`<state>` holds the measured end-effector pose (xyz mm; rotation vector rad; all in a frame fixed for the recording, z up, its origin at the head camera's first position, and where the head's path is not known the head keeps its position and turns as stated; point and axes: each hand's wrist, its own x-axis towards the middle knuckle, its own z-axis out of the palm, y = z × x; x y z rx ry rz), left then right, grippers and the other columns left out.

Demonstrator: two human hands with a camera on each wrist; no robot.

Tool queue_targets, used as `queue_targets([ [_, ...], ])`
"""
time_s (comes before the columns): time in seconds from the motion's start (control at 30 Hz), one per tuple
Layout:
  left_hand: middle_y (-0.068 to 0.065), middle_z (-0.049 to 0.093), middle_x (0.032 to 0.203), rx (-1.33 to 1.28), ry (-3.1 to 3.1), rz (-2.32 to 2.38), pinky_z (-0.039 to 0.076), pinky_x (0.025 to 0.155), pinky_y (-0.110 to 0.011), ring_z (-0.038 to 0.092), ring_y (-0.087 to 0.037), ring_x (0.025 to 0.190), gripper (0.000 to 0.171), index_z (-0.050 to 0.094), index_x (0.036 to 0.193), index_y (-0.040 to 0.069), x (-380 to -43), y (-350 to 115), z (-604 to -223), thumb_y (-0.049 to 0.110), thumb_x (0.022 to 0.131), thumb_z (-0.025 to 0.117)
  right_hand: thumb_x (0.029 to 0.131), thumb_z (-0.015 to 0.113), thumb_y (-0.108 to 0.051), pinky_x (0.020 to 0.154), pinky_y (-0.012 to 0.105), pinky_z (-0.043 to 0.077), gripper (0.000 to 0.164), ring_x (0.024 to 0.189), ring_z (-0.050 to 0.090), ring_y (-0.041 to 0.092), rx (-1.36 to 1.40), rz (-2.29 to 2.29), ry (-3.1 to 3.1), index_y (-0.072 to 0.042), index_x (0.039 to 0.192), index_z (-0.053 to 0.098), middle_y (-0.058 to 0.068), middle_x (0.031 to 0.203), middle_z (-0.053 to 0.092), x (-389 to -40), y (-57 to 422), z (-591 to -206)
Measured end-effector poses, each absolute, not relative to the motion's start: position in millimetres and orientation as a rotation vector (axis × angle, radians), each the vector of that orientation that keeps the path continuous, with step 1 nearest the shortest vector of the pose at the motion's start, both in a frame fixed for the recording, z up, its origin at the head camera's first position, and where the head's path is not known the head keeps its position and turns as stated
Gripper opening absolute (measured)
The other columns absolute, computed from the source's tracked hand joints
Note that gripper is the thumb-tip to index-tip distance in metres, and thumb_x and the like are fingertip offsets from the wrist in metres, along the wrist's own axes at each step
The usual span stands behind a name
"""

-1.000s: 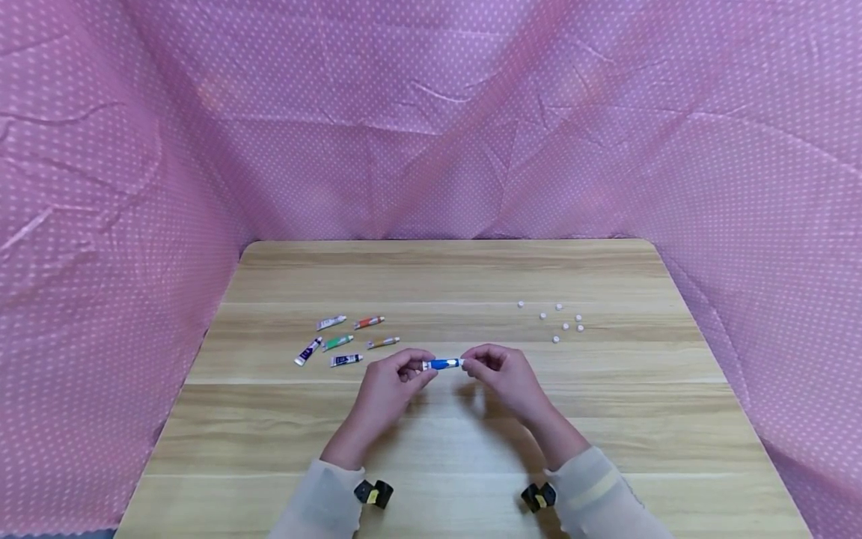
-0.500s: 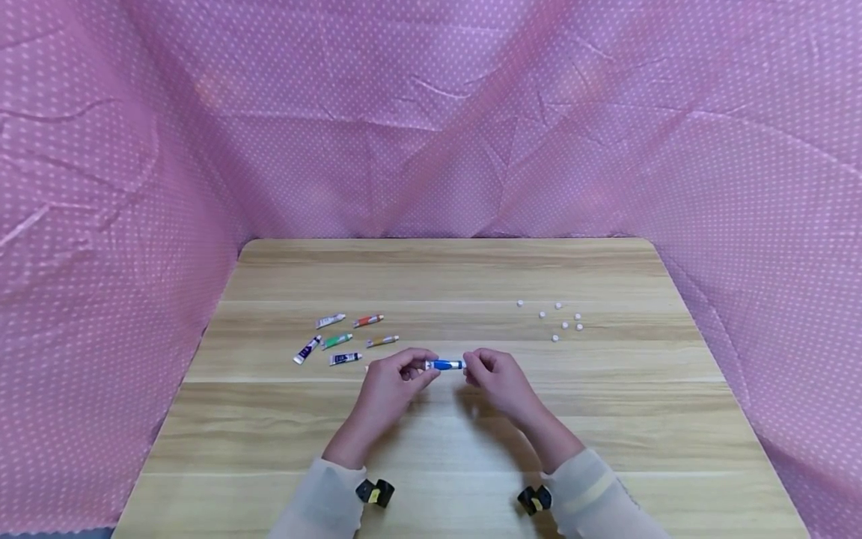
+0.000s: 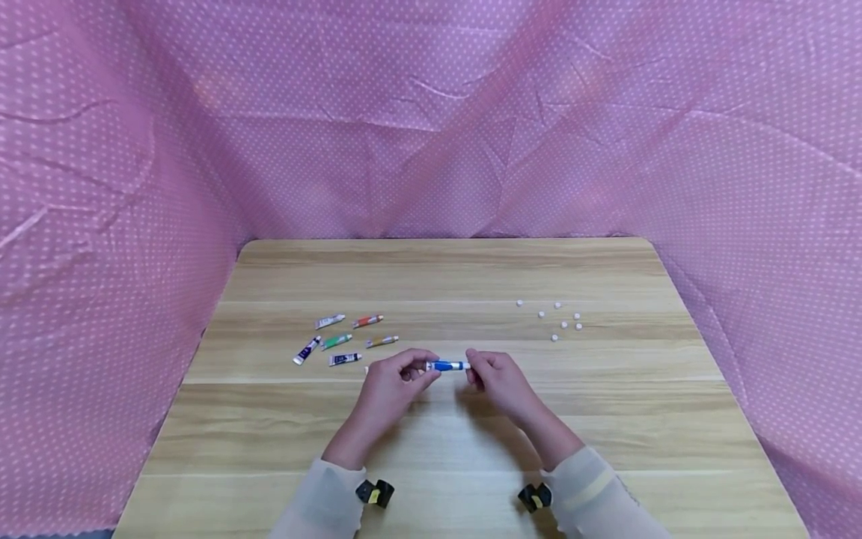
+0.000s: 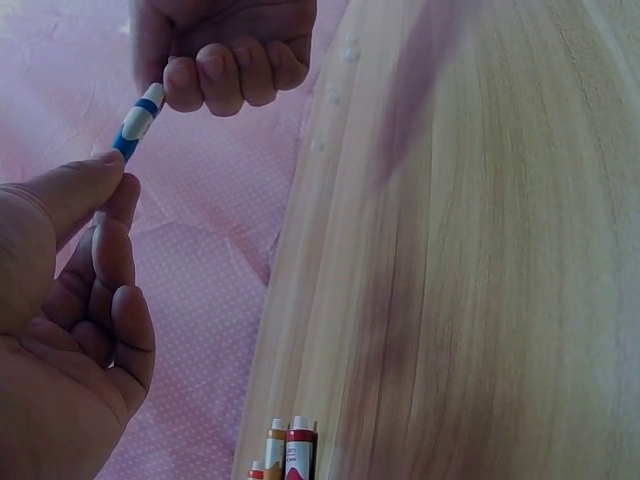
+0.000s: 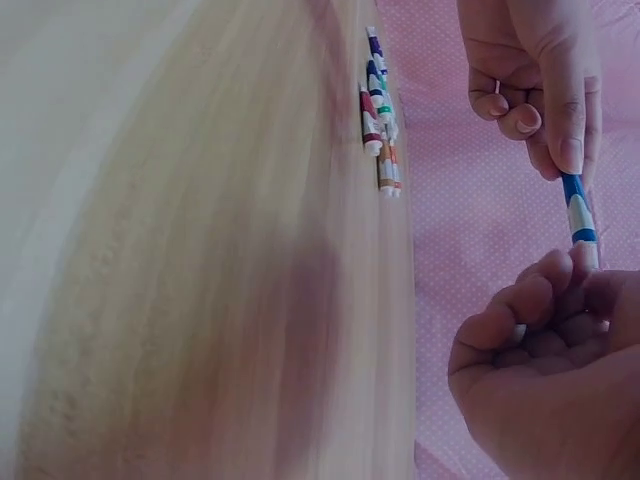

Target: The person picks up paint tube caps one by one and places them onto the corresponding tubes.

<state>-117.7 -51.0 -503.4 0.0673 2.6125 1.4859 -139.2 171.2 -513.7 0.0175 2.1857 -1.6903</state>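
Observation:
A small blue and white paint tube (image 3: 447, 366) is held level above the table, between the two hands. The left hand (image 3: 389, 385) pinches its tail end between thumb and fingertips. At the other end, the right hand (image 3: 506, 383) grips the white cap (image 4: 154, 93) with thumb and curled index finger. In the right wrist view the fingers cover part of that cap, while the blue tube body (image 5: 578, 208) stays visible between the hands. Part of the tube's tail is hidden by the left fingertips.
Several paint tubes (image 3: 337, 341) lie left of centre on the wooden table (image 3: 431, 277). A dark red tube (image 4: 299, 452) near them is mostly hidden from the head view. Several small white caps (image 3: 564, 325) lie scattered at the right. A pink dotted cloth (image 3: 431, 172) surrounds the table.
The right hand's fingers have turned and curled more around the cap end. Tube and right fingertips have shifted slightly to the right. The left hand keeps its hold.

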Motion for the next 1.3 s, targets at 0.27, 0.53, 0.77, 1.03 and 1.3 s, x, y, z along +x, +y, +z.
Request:
queue_targets([
  [0.27,0.007,0.073,0.096,0.062,2.617,1.490,0.055,0.065,-0.024,0.063,-0.016,0.082,0.020,0.078,0.117,0.032,-119.9,-53.6,-503.9,0.028,0.098,0.082,0.116,0.044,-0.022,0.088,0.031,0.052,0.032,0.093,0.061,0.021,-0.124,-1.729,2.142,0.003,0.115,0.065,0.010,0.098,0.067,-141.2,178.8,-508.9],
  [0.53,0.006,0.073,0.096,0.058,2.608,1.498,0.056,0.065,-0.024,0.064,-0.015,0.083,0.020,0.079,0.118,0.029,-121.8,-56.4,-503.2,0.027,0.098,0.083,0.094,0.069,0.010,0.085,0.023,0.055,0.034,0.092,0.062,0.013,-0.454,-1.736,2.345,0.004,0.126,0.059,0.016,0.106,0.066,-140.6,180.6,-513.4],
  [0.77,0.006,0.073,0.095,0.055,2.596,1.499,0.055,0.065,-0.023,0.064,-0.015,0.083,0.021,0.079,0.119,0.027,-122.8,-56.9,-499.7,0.027,0.098,0.083,0.095,0.076,0.004,0.084,0.027,0.057,0.018,0.088,0.065,0.011,-0.393,-1.763,2.402,-0.006,0.110,0.071,0.012,0.101,0.072,-139.5,179.0,-511.3],
  [1.03,0.006,0.074,0.095,0.078,2.594,1.494,0.055,0.064,-0.022,0.064,-0.016,0.084,0.023,0.080,0.121,0.024,-124.2,-58.1,-496.8,0.027,0.098,0.082,0.098,0.079,-0.006,0.084,0.028,0.055,0.012,0.090,0.065,0.015,-0.290,-1.723,2.447,-0.009,0.109,0.076,0.009,0.100,0.075,-140.8,178.2,-507.1],
  [1.3,0.008,0.075,0.095,0.107,2.617,1.490,0.055,0.066,-0.022,0.065,-0.014,0.086,0.021,0.080,0.119,0.028,-126.9,-60.7,-494.8,0.028,0.097,0.083,0.102,0.077,-0.017,0.076,0.023,0.051,0.008,0.086,0.062,0.015,-0.235,-1.677,2.490,-0.011,0.108,0.078,0.009,0.099,0.077,-143.0,174.6,-505.4],
])
